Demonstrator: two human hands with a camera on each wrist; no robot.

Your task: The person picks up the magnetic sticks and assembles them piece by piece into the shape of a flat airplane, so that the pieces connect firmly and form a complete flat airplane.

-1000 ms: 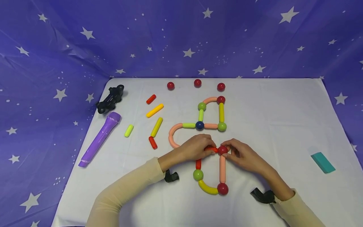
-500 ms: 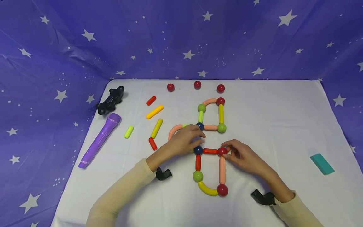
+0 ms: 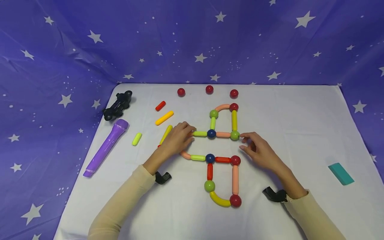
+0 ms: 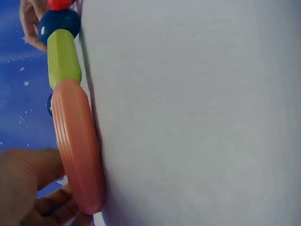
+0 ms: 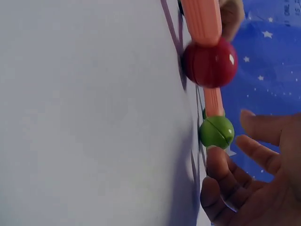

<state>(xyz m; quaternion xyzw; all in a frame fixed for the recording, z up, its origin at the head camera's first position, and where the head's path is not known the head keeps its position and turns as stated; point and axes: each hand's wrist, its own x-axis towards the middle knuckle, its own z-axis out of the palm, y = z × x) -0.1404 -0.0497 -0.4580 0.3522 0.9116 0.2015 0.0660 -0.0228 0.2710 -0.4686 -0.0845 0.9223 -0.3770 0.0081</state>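
Magnetic rods and balls form a figure on the white table. My left hand (image 3: 179, 138) is at its left side, thumb and fingers around the pink curved rod (image 4: 77, 146), which they partly hide in the head view. A lime rod (image 3: 200, 133) runs from there to a blue ball (image 3: 211, 134). My right hand (image 3: 260, 150) is beside the green ball (image 3: 235, 135) at the upper loop's corner. One fingertip touches or nearly touches that ball; the thumb stays apart. Below lie a second blue ball (image 3: 210, 158), a red rod (image 3: 223, 160) and a dark red ball (image 3: 235, 160).
Three dark red balls, one of them a middle ball (image 3: 209, 89), stand along the back. Loose rods lie left, including an orange rod (image 3: 164, 118) and a lime rod (image 3: 136, 139). Further out are a purple microphone-shaped tube (image 3: 106, 148), a black knobbed object (image 3: 118, 105) and a teal block (image 3: 341, 173).
My left hand has left the lower red rod and moved left and up to the pink curved rod. My right hand has let go of the dark red ball and risen to the green ball.
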